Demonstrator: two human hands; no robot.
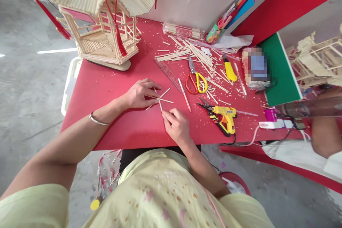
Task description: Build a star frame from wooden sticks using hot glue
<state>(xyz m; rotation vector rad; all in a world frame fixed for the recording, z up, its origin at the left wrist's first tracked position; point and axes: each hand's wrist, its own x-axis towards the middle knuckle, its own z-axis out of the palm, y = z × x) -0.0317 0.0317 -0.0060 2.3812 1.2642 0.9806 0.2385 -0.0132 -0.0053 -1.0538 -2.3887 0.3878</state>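
Observation:
Several thin wooden sticks (166, 100) lie on the red tabletop, crossing at one middle point like a star. My left hand (139, 93) rests palm down over the left side of this star, its fingers bent and holding the sticks against the table. My right hand (175, 124) pinches the near end of one stick (160, 104) between thumb and fingertips, and the other end of that stick meets the crossing. Just right of the star lies a pencil (184, 94). Beyond it are scissors (196, 78) with red and yellow handles.
A stick-built pavilion model (104, 39) with red tassels stands at the back left. A yellow glue gun (226, 115) and pliers (217, 123) lie right. Farther back are a ruler (168, 73), loose sticks (200, 55) and a yellow cutter (229, 69). Another person's arm (324, 128) shows at right.

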